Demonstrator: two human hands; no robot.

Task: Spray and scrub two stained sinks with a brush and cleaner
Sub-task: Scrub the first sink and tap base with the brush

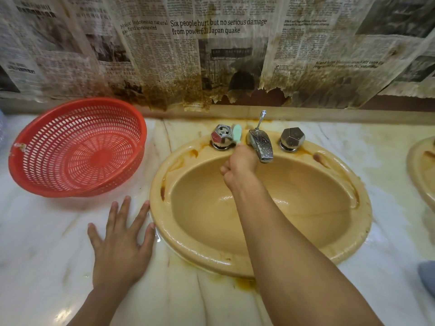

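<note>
Sink scrub in hand, back rim by the taps.
Head view: right hand, grip clenched round the green brush, works between left tap knob and spout. Left hand, grip released, lies flat on the tabletop. The brown streaks on the left rim likely come next.

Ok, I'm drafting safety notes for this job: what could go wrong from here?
1. The right hand grips the pale green brush in the narrow gap between a chrome tap knob and the chrome spout; knuckles may knock metal.
2. The left hand presses flat on the glossy marble counter beside the wet yellow sink; it could slip.
</note>
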